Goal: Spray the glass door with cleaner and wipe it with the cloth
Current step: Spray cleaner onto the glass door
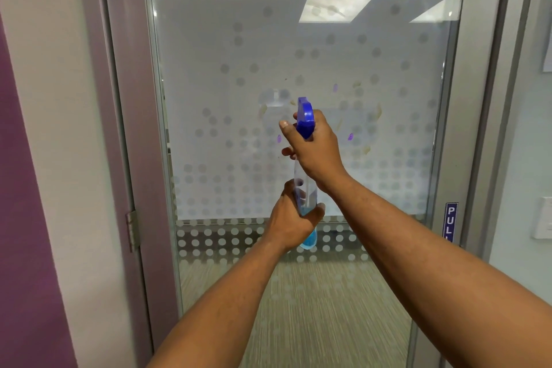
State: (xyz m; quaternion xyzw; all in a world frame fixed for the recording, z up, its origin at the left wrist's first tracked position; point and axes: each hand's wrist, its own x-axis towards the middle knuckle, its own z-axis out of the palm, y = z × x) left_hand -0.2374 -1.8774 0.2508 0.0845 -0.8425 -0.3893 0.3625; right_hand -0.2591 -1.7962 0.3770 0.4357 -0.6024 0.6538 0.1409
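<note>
A clear spray bottle (307,194) with blue liquid and a blue trigger head stands upright in front of the glass door (239,84). My left hand (291,218) grips the bottle's lower body. My right hand (316,146) wraps round the neck below the blue head, fingers at the trigger side. The nozzle points at the frosted, dotted glass, which carries yellowish and purple smudges around the bottle's height. No cloth is in view.
The door sits in a grey metal frame (128,98) with a hinge (133,230) on the left. A blue PULL sign (450,222) is on the right stile. A purple wall panel (24,218) stands at the far left. Carpet shows through the lower glass.
</note>
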